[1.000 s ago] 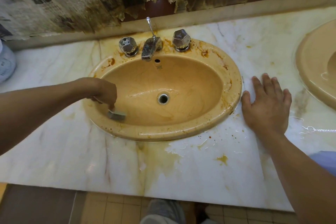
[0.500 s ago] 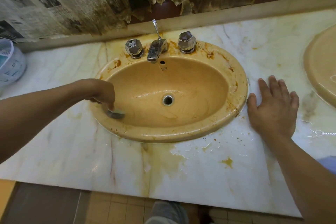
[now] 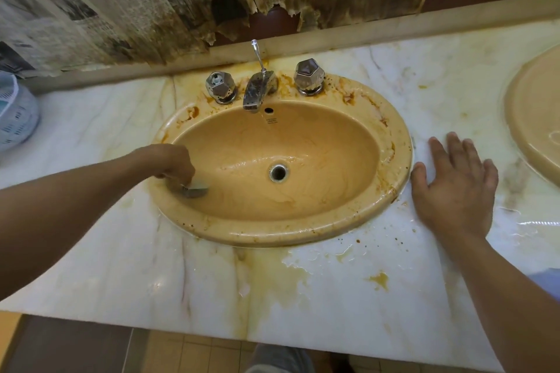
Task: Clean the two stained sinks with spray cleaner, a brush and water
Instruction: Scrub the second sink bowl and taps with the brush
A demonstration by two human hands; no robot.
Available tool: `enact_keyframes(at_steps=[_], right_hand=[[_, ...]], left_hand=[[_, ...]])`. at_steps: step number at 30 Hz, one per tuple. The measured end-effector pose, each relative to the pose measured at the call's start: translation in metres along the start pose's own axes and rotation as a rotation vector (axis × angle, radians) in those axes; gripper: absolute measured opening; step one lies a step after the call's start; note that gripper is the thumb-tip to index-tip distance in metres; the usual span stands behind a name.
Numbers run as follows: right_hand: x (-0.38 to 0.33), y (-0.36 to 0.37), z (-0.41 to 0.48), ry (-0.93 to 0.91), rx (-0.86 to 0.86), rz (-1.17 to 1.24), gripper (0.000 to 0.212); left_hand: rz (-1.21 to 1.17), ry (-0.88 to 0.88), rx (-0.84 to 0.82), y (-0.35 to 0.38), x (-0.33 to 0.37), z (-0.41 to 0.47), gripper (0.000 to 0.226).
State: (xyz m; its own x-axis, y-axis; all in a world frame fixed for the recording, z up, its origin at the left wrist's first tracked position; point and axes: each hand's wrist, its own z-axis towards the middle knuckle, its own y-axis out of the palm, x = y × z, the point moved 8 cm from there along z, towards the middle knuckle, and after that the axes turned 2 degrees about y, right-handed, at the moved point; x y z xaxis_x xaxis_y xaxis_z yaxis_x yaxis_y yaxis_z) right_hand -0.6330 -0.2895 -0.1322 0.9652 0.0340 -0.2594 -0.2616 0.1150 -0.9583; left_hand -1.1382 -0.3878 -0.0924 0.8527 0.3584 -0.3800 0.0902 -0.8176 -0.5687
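Brush (image 3: 194, 186): inside the near sink (image 3: 272, 239), head against the left inner wall just below the rim; blurred, so the bristles cannot be made out
Left hand (image 3: 172, 162): fingers curled downward and clamped round the brush handle; the head sticks out below and to the right of them, toward the drain (image 3: 278, 172)
Long axis: handle hidden under the hand; it seems to run from the knuckles down into the bowl
Right hand (image 3: 454, 191): flat on the countertop (image 3: 121, 266) just beside the sink's right rim; fingers straight, slightly spread, holding nothing; well apart from the brush
Nearer hand: the left; it holds the tool
Turning relation: brown stains (image 3: 348, 97) lie on the back and right rim, across the bowl from the brush; the scrubbing probably needs to travel that way
Second sink (image 3: 533, 130): at the right edge, beyond the right hand
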Motion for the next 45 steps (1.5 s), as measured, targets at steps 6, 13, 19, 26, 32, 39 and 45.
enact_keyframes(at_steps=[6, 13, 19, 26, 32, 39, 45], right_hand=[[0.000, 0.000, 0.001, 0.004, -0.003, -0.011, 0.065], [0.000, -0.001, 0.000, 0.001, 0.006, 0.000, 0.064], [-0.001, 0.000, 0.001, 0.004, -0.006, -0.011, 0.064], [0.000, -0.001, 0.000, 0.000, 0.001, -0.021, 0.065], [0.000, 0.000, 0.001, -0.004, 0.006, -0.019, 0.064], [0.001, 0.002, 0.001, -0.001, 0.015, -0.018, 0.063], [0.002, 0.003, 0.001, 0.009, -0.018, -0.018, 0.064]], left_hand=[[-0.014, 0.391, -0.100, 0.028, 0.139, -0.032, 0.030], [-0.022, 0.483, -0.127, 0.006, 0.141, -0.065, 0.025], [0.118, 0.171, 0.058, 0.007, 0.048, -0.034, 0.027], [-0.377, 0.558, -0.059, 0.018, 0.188, -0.084, 0.022], [-0.194, 0.338, -0.126, 0.018, 0.082, -0.063, 0.016], [-0.288, 0.266, -0.235, 0.016, 0.057, -0.066, 0.029], [-0.453, 0.515, -0.044, 0.016, 0.203, -0.089, 0.024]])
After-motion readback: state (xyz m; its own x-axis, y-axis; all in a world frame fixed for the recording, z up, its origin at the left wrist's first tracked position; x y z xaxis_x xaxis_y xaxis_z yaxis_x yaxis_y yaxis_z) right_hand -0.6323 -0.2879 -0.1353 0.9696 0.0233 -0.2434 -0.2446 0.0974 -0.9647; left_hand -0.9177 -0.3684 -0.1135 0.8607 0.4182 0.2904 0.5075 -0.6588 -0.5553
